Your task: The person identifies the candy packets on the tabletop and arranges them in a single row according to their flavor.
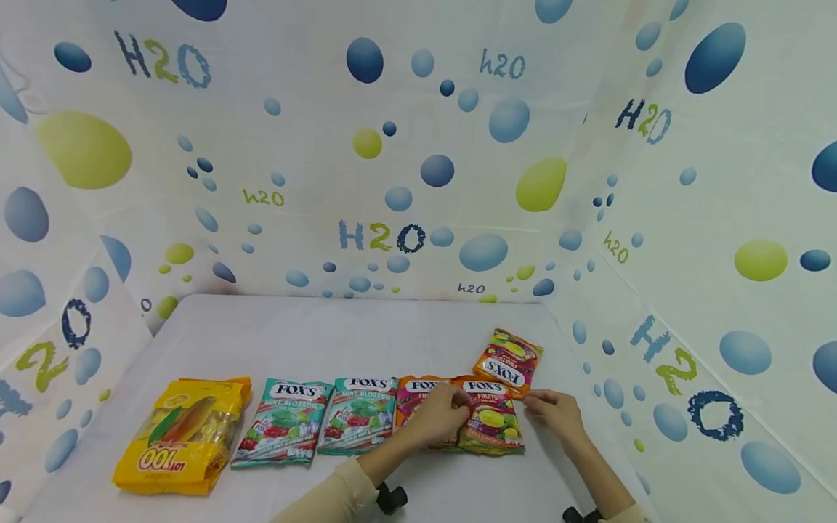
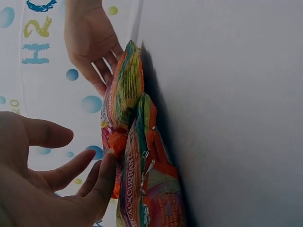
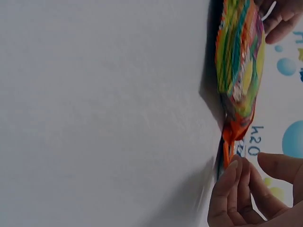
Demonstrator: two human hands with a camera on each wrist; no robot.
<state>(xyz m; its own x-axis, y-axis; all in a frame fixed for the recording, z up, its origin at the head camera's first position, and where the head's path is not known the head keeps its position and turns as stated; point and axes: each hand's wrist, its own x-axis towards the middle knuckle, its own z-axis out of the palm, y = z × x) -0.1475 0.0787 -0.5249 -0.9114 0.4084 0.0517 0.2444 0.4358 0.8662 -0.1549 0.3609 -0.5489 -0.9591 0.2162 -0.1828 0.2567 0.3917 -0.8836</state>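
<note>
Several candy bags lie in a row on the white table. My left hand point(image 1: 445, 414) rests over two orange Fox's Fruits bags, the left one point(image 1: 412, 390) partly hidden by it and the right one point(image 1: 492, 425) mostly uncovered. In the left wrist view its thumb stands apart from the fingers, whose tips touch a bag. A third Fox's Fruits bag point(image 1: 508, 361) lies turned around behind the row's right end. At its lower corner is my right hand point(image 1: 556, 410). The right wrist view shows these fingertips against an orange edge, thumb apart.
Further left lie two green Fox's Mint Blossom bags point(image 1: 284, 421) point(image 1: 360, 414) and a large yellow Lot 100 bag point(image 1: 186, 436). Sheets printed with blue and green bubbles point(image 1: 471, 181) wall the table point(image 1: 327, 334) at the back and sides.
</note>
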